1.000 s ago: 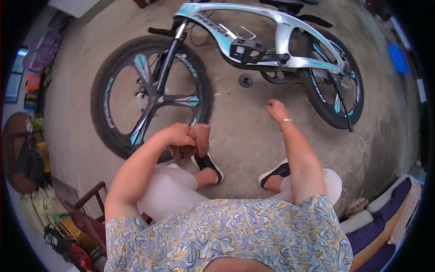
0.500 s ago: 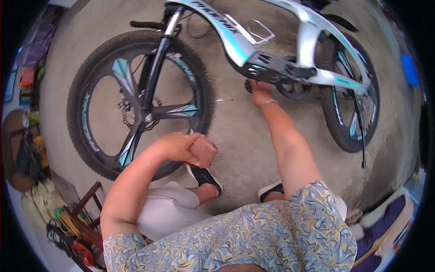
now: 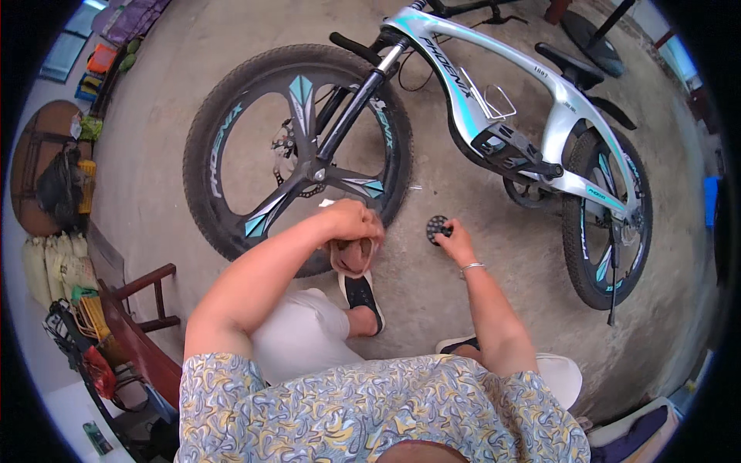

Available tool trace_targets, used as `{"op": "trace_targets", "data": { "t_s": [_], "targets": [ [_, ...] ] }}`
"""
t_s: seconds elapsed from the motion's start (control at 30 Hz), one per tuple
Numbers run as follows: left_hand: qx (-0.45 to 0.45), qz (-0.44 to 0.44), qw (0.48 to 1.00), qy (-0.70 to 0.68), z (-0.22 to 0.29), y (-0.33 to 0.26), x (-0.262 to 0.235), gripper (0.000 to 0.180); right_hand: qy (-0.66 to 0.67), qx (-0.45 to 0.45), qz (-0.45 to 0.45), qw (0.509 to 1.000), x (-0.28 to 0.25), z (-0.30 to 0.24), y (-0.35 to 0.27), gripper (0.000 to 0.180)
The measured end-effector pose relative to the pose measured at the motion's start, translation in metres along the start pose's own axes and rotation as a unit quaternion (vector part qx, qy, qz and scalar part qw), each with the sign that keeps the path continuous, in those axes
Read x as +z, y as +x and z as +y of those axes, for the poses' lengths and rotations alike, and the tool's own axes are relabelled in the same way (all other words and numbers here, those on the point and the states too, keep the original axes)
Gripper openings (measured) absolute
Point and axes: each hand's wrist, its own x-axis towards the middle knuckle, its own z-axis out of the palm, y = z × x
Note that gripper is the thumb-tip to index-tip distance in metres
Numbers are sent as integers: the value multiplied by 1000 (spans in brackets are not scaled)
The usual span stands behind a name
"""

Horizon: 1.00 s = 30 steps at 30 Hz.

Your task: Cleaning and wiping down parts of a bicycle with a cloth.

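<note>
My left hand (image 3: 351, 220) is closed on a pinkish-brown cloth (image 3: 355, 258), which hangs folded from the fingers above my left shoe, beside the bicycle's front wheel. Between the fingers and thumb of my right hand (image 3: 456, 241) is a black round disc (image 3: 437, 228) with small holes or bumps over its face; its exact kind does not show. This hand is over the concrete floor, between the front wheel and the pedal. The silver and turquoise bicycle (image 3: 455, 92) stands upright in front of me, touched by neither hand. Its front wheel (image 3: 311, 171) has three broad spokes.
A kickstand (image 3: 614, 285) props the bicycle at the rear right. To my left are a dark red wooden chair (image 3: 147, 332), pale sacks (image 3: 62, 270) and a round brown board (image 3: 35, 166). A small white scrap (image 3: 415, 187) lies on the concrete floor (image 3: 494, 309).
My right hand has drawn back toward me from beneath the bicycle's pedal area, bringing the black disc. The cloth in my left hand has turned and hangs lower. The view has shifted.
</note>
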Motion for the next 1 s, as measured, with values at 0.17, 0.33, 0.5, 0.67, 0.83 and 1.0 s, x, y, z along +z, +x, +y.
{"op": "trace_targets", "data": {
  "t_s": [0.17, 0.33, 0.5, 0.67, 0.83, 1.0],
  "targets": [
    [-67, 87, 987, 117, -21, -14, -11, 33, 70, -120, 18, 990, -10, -81, -9, 36],
    [-177, 72, 977, 95, -82, -45, -18, 39, 90, -201, 10, 975, -2, -166, -9, 33],
    [-249, 318, 914, 39, -88, -72, -21, 44, -32, -174, 4, 984, 23, -223, 11, 33],
    [-316, 329, 890, 14, -92, -76, -34, 44, -65, -156, 15, 985, 51, -259, 23, 29],
    [-313, 264, 912, 32, -95, -74, -40, 41, 6, -163, -9, 987, 61, -273, 25, 35],
    [-312, 283, 907, 11, -94, -78, -38, 38, 29, -248, -86, 965, 54, -265, 31, 60]
  ]
}}
